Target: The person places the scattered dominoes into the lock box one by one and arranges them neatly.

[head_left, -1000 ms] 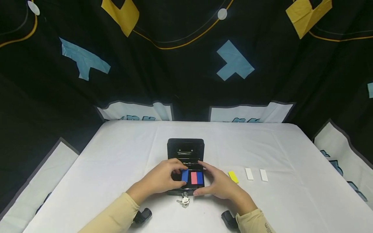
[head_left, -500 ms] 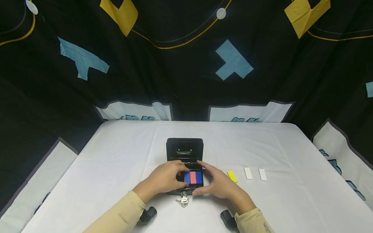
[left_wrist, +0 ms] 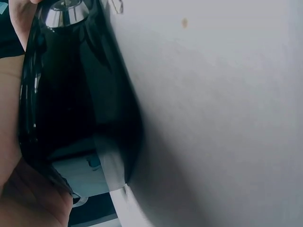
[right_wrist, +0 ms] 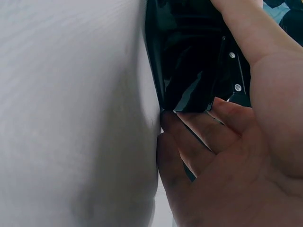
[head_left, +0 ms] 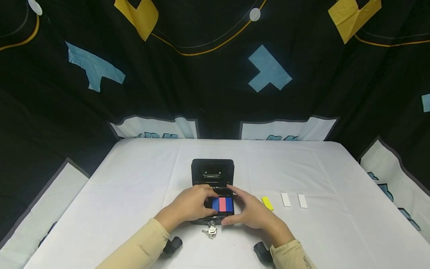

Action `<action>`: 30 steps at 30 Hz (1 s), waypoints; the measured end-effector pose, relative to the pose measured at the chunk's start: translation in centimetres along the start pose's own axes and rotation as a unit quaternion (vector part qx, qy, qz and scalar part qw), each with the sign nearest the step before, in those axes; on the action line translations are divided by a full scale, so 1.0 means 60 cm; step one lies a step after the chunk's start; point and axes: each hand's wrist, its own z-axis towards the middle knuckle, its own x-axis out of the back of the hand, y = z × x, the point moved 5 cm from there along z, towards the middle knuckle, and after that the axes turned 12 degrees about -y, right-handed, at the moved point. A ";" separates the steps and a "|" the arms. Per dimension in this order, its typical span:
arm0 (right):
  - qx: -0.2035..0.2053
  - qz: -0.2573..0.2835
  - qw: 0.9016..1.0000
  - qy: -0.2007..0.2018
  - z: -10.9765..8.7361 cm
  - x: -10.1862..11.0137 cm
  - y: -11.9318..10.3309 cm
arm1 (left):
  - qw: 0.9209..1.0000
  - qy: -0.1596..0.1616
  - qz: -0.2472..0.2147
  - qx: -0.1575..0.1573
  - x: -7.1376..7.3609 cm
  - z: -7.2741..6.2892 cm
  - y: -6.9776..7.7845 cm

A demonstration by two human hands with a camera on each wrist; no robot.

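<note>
A black metal cash box (head_left: 212,221) lies on the table with its lid (head_left: 212,170) raised. Inside, a blue block (head_left: 215,204), a pink block (head_left: 222,204) and a darker blue block (head_left: 229,204) lie side by side. My left hand (head_left: 188,204) reaches over the box's left part and pinches the left blue block by its ends, thumb in front and finger behind. The right hand (head_left: 253,211) grips the box's right end, thumb at the front corner and other fingers along the side and back. In the right wrist view, its fingers (right_wrist: 189,142) lie against the black side wall.
A yellow block (head_left: 267,203) and two white blocks, a nearer one (head_left: 286,200) and a farther one (head_left: 302,201), lie right of the box. Keys (head_left: 210,233) hang from the lock at its front. White cloth covers the table (head_left: 151,160); a dark curtain stands behind.
The left blue block moved right and came down flat against the pink block, with my left hand following it. My right hand has kept its place on the box.
</note>
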 end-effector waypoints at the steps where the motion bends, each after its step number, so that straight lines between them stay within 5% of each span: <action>1: -0.001 0.000 1.000 0.000 0.000 0.000 0.000 | 1.000 -0.001 0.001 0.001 -0.001 0.001 0.000; 7: -0.006 0.003 1.000 0.002 0.000 0.001 0.002 | 1.000 0.009 -0.011 -0.006 -0.002 0.001 -0.001; 11: -0.004 0.001 1.000 0.003 0.000 0.000 0.003 | 0.997 0.038 -0.062 -0.019 0.005 -0.013 -0.006; 16: -0.006 -0.001 1.000 0.005 0.001 0.000 0.004 | 0.982 0.099 -0.157 -0.037 0.029 -0.041 -0.026; 19: -0.007 0.001 1.000 0.006 0.002 0.000 0.003 | 0.973 0.122 -0.196 -0.009 0.040 -0.058 -0.047; 22: -0.007 0.004 1.000 0.007 0.002 0.001 0.001 | 0.964 0.108 -0.237 0.059 0.036 -0.070 -0.070; 25: -0.011 0.006 1.000 0.007 0.002 0.001 0.000 | 0.956 0.061 -0.267 0.107 0.018 -0.074 -0.085; 30: -0.015 0.007 1.000 0.006 0.001 -0.001 0.000 | 0.948 0.009 -0.307 0.081 -0.011 -0.067 -0.085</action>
